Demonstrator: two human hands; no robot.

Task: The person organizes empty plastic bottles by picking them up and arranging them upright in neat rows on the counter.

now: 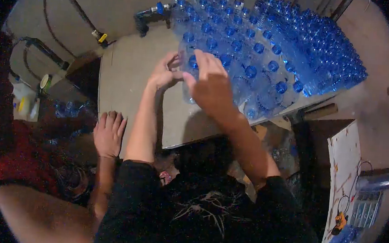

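Many clear plastic bottles with blue caps stand close together on the table [129, 77]. At the near left corner of this group is a bottle [192, 97] with a blue cap [193, 61]. My left hand [164, 69] is just left of it, fingers curved and apart from the thumb. My right hand [212, 79] is over the same bottle, fingers stretched out and the thumb pointing left towards my left thumb. My hands partly hide the bottle, and I cannot tell whether they touch it.
A co-worker's hand [109, 133] rests at the table's left edge. Pipes with a blue-handled valve [160, 8] and a yellow-handled valve [102, 38] run along the wall. At the right stands a white panel [344, 165] with an orange device [340, 222].
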